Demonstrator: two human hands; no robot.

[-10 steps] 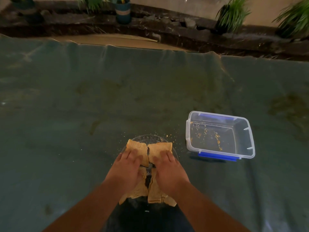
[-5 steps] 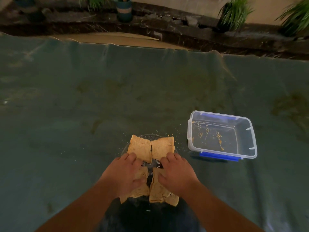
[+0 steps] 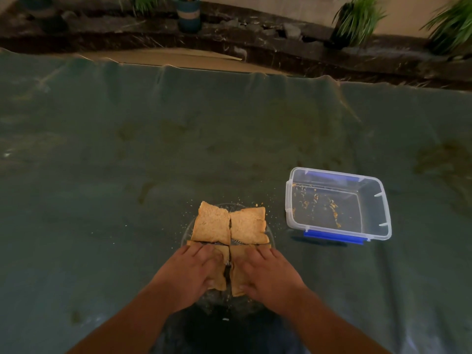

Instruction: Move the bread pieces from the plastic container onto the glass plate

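Note:
Several bread pieces lie on the glass plate point(image 3: 186, 232) in front of me. The far left slice point(image 3: 211, 224) and far right slice point(image 3: 249, 226) lie bare side by side. My left hand point(image 3: 190, 273) rests flat on the near left slice point(image 3: 221, 277), thumb under its near edge. My right hand point(image 3: 267, 274) lies on the near right slice point(image 3: 236, 274) in the same way. The clear plastic container point(image 3: 337, 205) with blue clips stands to the right and holds only crumbs.
A green cloth point(image 3: 127, 175) covers the surface, with crumbs scattered around the plate. Beyond its far edge run a dark stone ledge point(image 3: 255, 44), potted plants point(image 3: 357, 19) and a blue pot point(image 3: 189, 14).
Both hands have slid back toward me, off the two far slices, onto the near slices. The far slices now lie uncovered.

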